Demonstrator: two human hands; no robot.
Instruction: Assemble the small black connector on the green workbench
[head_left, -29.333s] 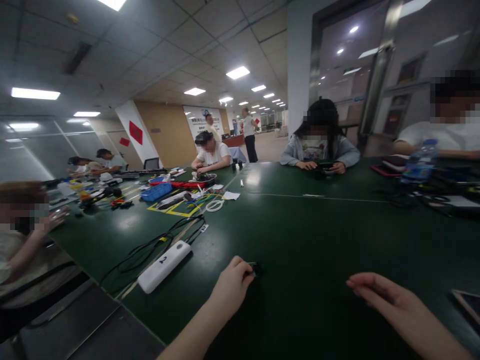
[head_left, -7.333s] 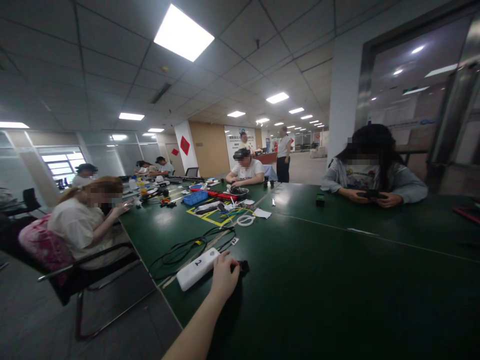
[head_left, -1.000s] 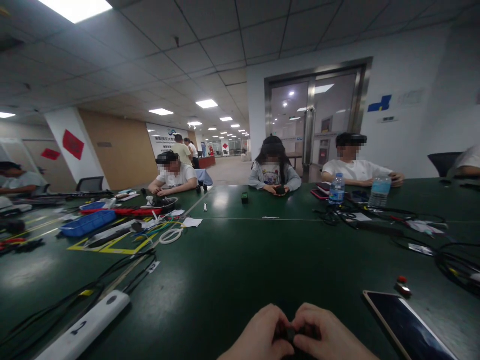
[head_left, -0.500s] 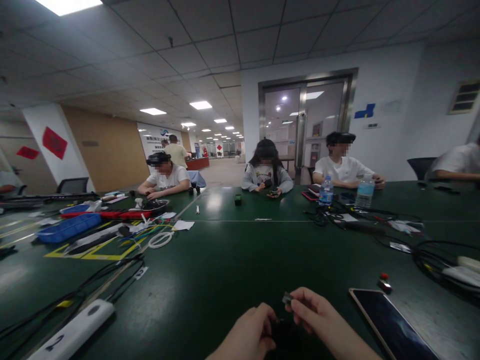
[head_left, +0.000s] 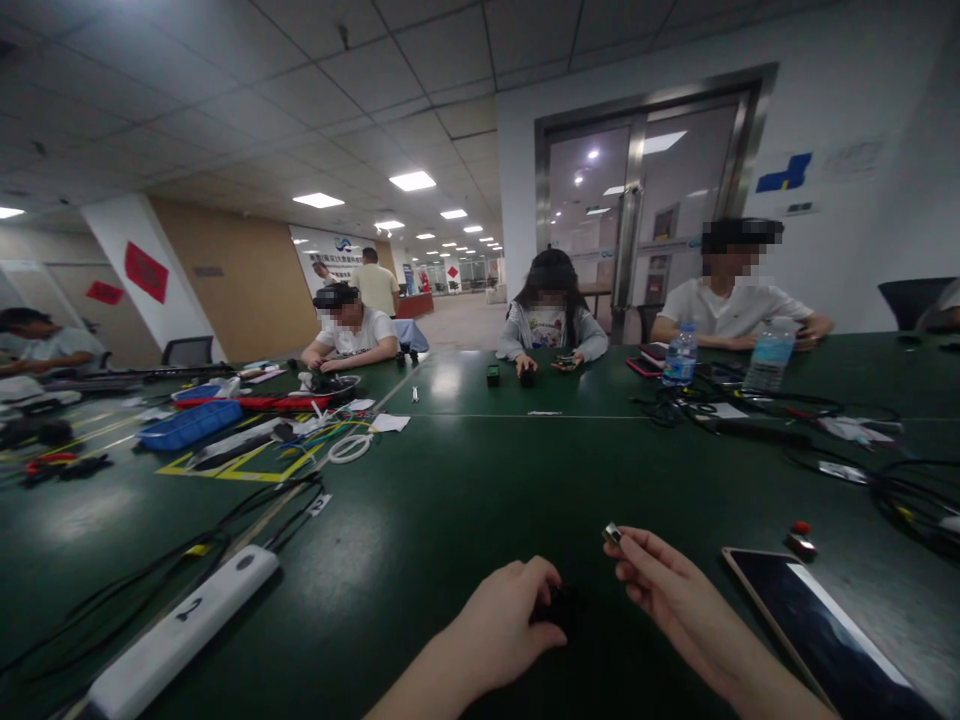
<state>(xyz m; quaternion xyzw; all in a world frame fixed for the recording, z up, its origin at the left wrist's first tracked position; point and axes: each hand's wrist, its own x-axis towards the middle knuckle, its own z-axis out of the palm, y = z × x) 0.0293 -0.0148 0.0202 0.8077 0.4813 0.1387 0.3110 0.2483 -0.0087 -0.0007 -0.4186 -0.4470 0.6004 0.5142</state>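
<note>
My right hand (head_left: 671, 590) pinches a small shiny metal piece (head_left: 612, 534) between thumb and fingertips, raised over the dark green table (head_left: 405, 600). To its left, my left hand (head_left: 510, 615) curls around a small black object (head_left: 561, 606), whose kind I cannot make out against the dark surface. The two hands are apart, and the metal piece does not touch the black object. On the table to the right of my right hand lies a phone-like dark slab with a gold edge (head_left: 817, 620). Just behind it sits a small metal part with a red top (head_left: 801, 538).
A white power strip (head_left: 187, 625) and black cables lie at the left. Farther back is a blue tray (head_left: 191, 426) beside coiled wires. Two water bottles (head_left: 680, 355) stand at the right among cables (head_left: 911, 500). Several people sit across the table, near a small green box (head_left: 493, 375).
My right hand has moved away from my left, carrying the metal piece up and right. The view has shifted. Across the table, a person's hand now reaches to a black object on the surface.
</note>
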